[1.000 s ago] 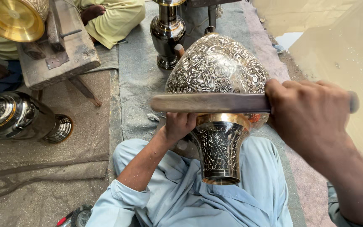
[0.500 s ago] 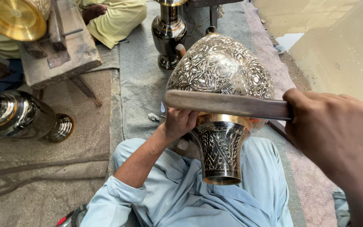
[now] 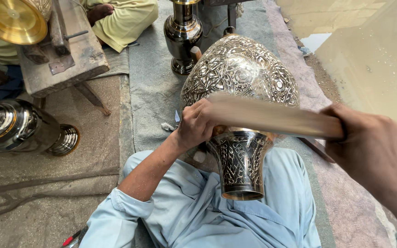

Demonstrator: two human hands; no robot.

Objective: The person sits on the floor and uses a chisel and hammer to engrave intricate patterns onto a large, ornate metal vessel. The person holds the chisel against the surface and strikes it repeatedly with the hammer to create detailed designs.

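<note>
The engraved vase (image 3: 240, 92) lies on its side across the person's lap, foot toward the camera. The left hand (image 3: 197, 125) is clamped at its neck, the fingers curled tight, just as it was a second ago. What has changed is the stick (image 3: 272, 118): the right hand (image 3: 368, 147), fist closed round one end, has swung it down from mid-belly to the neck, now blurred. The strokes are travelling along the vase.

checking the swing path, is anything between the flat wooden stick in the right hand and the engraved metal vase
Nothing visible. The right hand holds the flat wooden stick directly over the engraved metal vase, though motion blur hides whether they touch. The left hand grips the vase's neck, just beside the stick's tip.
</note>
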